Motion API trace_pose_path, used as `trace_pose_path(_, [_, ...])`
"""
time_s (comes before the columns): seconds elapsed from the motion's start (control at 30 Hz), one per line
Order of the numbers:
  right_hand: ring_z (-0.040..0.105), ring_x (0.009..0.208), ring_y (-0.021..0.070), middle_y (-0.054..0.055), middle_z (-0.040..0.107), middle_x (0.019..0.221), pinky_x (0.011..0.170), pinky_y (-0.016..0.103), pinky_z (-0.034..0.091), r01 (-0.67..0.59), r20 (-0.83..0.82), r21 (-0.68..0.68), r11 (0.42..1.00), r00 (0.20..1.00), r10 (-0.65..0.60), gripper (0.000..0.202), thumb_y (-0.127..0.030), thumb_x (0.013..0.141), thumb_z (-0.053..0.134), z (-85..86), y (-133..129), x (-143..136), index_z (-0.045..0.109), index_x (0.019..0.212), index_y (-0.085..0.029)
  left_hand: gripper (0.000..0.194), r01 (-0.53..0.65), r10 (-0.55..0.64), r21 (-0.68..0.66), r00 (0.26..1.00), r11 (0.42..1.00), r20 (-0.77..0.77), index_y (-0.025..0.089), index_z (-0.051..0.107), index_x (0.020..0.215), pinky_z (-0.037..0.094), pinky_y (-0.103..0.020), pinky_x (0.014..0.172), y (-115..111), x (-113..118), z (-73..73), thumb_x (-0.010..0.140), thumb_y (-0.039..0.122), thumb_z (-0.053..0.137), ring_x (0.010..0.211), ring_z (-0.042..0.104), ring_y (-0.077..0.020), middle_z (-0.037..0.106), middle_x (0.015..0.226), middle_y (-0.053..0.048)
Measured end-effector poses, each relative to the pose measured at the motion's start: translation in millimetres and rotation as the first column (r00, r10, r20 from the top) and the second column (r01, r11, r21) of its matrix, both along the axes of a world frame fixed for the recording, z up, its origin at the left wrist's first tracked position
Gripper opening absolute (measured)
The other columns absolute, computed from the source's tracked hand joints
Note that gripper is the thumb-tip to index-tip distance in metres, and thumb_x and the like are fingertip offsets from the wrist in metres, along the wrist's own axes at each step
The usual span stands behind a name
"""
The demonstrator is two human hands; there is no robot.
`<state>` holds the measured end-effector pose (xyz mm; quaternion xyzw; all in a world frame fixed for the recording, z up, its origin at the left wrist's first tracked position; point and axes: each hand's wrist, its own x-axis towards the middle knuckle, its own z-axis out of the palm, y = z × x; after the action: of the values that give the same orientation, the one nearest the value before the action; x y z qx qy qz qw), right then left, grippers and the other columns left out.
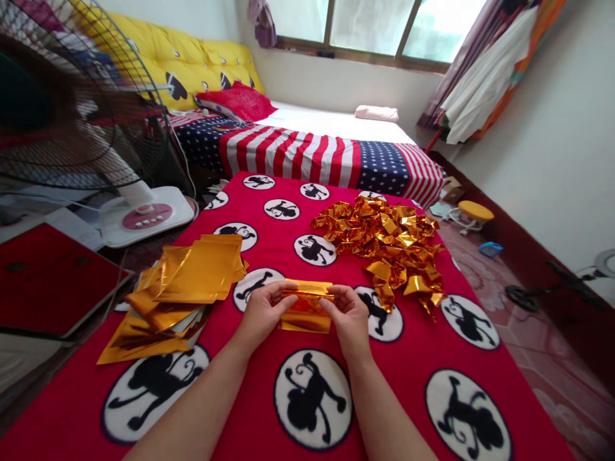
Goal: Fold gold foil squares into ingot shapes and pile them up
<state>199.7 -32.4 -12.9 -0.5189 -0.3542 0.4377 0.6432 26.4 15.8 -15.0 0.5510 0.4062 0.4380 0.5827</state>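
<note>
A sheet of gold foil paper (306, 321) lies in front of me on the red cloth, its far part folded over toward me. My left hand (263, 314) pinches the fold's left end between thumb and fingers. At the right end, my right hand (350, 315) pinches the same fold. Left of my hands sits a loose stack of flat gold foil sheets (195, 272). Beyond my right hand is a heap of folded gold foil pieces (384, 237).
The red cloth (384, 390) with monkey circles covers the table. A fan (148, 208) stands at the left beside a red board (52, 282). Past the table's far edge is a bed (298, 157). A yellow stool (475, 210) stands on the floor at the right.
</note>
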Motion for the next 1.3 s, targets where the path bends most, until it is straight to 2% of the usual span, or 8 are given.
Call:
trace_pose_path(0.2, [0.064, 0.072, 0.0147, 0.001, 0.068, 0.080, 0.068, 0.026, 0.051, 0.021, 0.019, 0.001, 1.000, 1.000, -0.021, 0.028, -0.026, 0.067, 0.079, -0.1, -1.2, -0.3, 0.064, 0.089, -0.019, 0.025, -0.104, 0.106, 0.027, 0.992, 0.994, -0.074, 0.015, 0.073, 0.088, 0.058, -0.028, 0.074, -0.3, -0.3, -1.0, 0.069, 0.031, 0.076, 0.081, 0.071, -0.0205, 0.075, 0.090, -0.007])
trace_pose_path(0.37, [0.064, 0.072, 0.0148, 0.001, 0.069, 0.080, 0.067, 0.026, 0.051, 0.018, 0.011, -0.006, 1.000, 1.000, -0.018, 0.029, -0.026, 0.068, 0.079, -2.1, -1.0, 0.5, 0.063, 0.091, -0.019, 0.029, -0.122, 0.121, -0.010, 0.990, 0.993, -0.074, 0.013, 0.074, 0.088, 0.058, -0.028, 0.071, 0.6, -0.4, -1.1, 0.066, 0.032, 0.078, 0.075, 0.072, -0.0202, 0.076, 0.086, -0.008])
trace_pose_path(0.6, [0.064, 0.071, 0.0144, 0.001, 0.069, 0.079, 0.066, 0.025, 0.051, 0.029, 0.010, 0.000, 1.000, 1.000, -0.029, 0.028, -0.027, 0.067, 0.079, -1.9, -0.9, 1.2, 0.064, 0.090, -0.019, 0.036, -0.112, 0.110, -0.072, 0.994, 0.991, -0.022, 0.013, 0.072, 0.094, 0.059, -0.029, 0.076, 1.7, -0.5, 0.1, 0.064, 0.032, 0.079, 0.081, 0.073, -0.0219, 0.076, 0.090, -0.009])
trace_pose_path(0.9, [0.064, 0.071, 0.0147, 0.000, 0.069, 0.078, 0.066, 0.025, 0.051, 0.033, 0.007, -0.004, 0.999, 0.999, -0.033, 0.027, -0.026, 0.067, 0.079, -1.3, -1.1, 0.3, 0.064, 0.088, -0.020, 0.028, -0.146, 0.144, -0.016, 0.985, 0.989, -0.095, 0.013, 0.075, 0.086, 0.057, -0.026, 0.067, 1.2, -0.7, 1.1, 0.065, 0.031, 0.078, 0.072, 0.071, -0.0193, 0.076, 0.082, -0.008])
trace_pose_path(1.3, [0.063, 0.072, 0.0144, 0.001, 0.068, 0.078, 0.066, 0.025, 0.051, 0.030, 0.011, -0.001, 1.000, 0.999, -0.030, 0.027, -0.027, 0.069, 0.079, -0.9, -1.1, 0.4, 0.063, 0.089, -0.019, 0.022, -0.145, 0.152, 0.052, 0.975, 0.988, -0.163, 0.015, 0.076, 0.082, 0.056, -0.026, 0.069, 0.2, -1.8, 0.1, 0.069, 0.033, 0.074, 0.073, 0.070, -0.0196, 0.076, 0.082, -0.007])
